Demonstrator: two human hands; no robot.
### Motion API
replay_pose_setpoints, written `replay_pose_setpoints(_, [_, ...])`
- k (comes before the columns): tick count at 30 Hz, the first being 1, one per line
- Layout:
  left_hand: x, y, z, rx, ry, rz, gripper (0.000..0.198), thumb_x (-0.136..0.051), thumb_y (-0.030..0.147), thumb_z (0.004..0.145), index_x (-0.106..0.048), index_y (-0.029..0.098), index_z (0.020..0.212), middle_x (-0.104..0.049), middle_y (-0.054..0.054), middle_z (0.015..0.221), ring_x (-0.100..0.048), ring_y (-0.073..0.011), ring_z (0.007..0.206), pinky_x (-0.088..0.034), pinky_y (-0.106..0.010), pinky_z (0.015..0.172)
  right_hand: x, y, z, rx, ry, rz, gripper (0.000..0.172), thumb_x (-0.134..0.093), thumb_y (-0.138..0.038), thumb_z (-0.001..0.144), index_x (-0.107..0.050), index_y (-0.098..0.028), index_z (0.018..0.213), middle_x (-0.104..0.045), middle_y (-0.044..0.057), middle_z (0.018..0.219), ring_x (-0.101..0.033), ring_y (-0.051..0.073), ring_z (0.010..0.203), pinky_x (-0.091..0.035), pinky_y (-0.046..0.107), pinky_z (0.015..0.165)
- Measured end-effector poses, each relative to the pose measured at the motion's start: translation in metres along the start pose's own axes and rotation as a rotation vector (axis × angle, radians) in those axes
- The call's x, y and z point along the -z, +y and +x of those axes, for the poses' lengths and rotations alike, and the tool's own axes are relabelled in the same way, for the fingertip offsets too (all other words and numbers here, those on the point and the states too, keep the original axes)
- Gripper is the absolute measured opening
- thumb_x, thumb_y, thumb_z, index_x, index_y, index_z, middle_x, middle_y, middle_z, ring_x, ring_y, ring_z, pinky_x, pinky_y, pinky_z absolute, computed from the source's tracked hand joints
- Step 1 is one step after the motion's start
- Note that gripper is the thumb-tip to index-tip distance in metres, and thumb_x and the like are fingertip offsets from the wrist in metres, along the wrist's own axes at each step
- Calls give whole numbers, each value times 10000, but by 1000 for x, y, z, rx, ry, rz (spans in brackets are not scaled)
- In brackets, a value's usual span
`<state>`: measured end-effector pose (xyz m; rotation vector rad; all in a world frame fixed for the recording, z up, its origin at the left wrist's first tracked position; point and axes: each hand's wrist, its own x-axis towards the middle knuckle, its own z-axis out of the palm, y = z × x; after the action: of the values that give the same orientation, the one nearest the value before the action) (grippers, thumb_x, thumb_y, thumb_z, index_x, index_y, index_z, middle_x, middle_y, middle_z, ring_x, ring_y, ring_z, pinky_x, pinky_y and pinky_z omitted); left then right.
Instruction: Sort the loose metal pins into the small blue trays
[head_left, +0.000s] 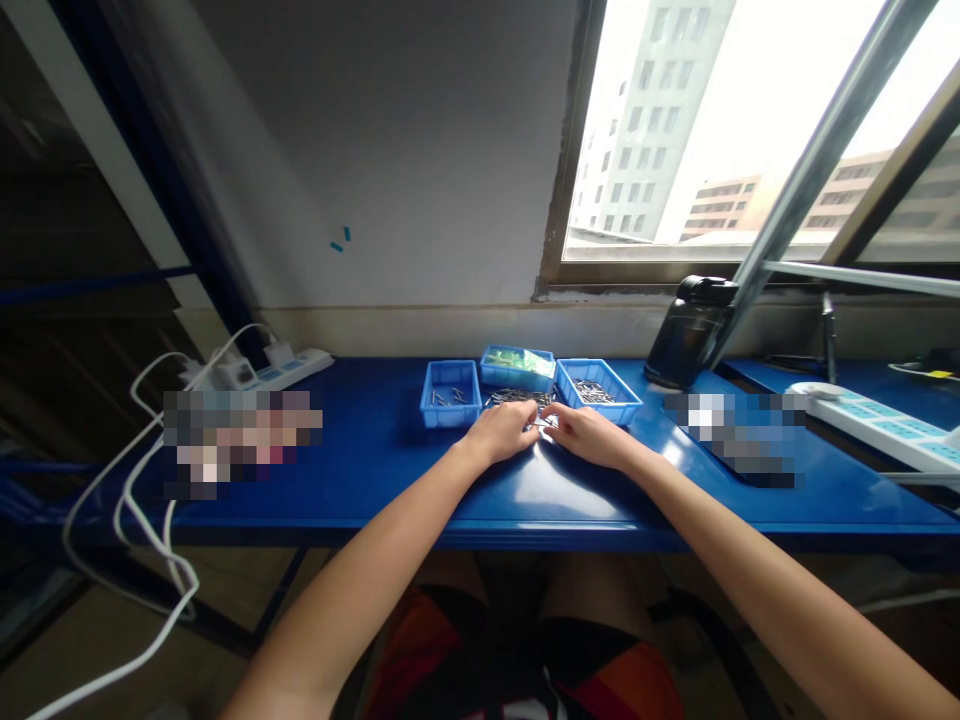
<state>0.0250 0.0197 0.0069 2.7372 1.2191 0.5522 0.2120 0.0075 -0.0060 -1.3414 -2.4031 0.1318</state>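
My left hand and my right hand meet over the blue table, fingertips almost touching. The fingers of both are pinched together around a thin metal piece, small and partly hidden by the fingers. Just behind the hands lies a pile of slender dark metal pieces. A blue bin on the left contains several similar pieces. In the right blue bin there is a larger heap of them. Behind the pile, another blue bin holds a green and clear plastic packet.
A black bottle stands at the back right. White power strips lie at the left and right, with white cables hanging over the left side. Blurred-out items lie on both sides of the blue table.
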Motion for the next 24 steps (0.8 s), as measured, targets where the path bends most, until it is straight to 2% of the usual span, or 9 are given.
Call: replay_pose_setpoints(24, [3,4,-3,7,-30,47,134,-473,301,803,-520,209,888,-638,-32,908,-610,-195,829,-467,-267,679,-1,0,0,7,-13,-18,258,-443,-336,841,-550,-208,1037,-573,-17,572,-505,117,506,-312,221,510])
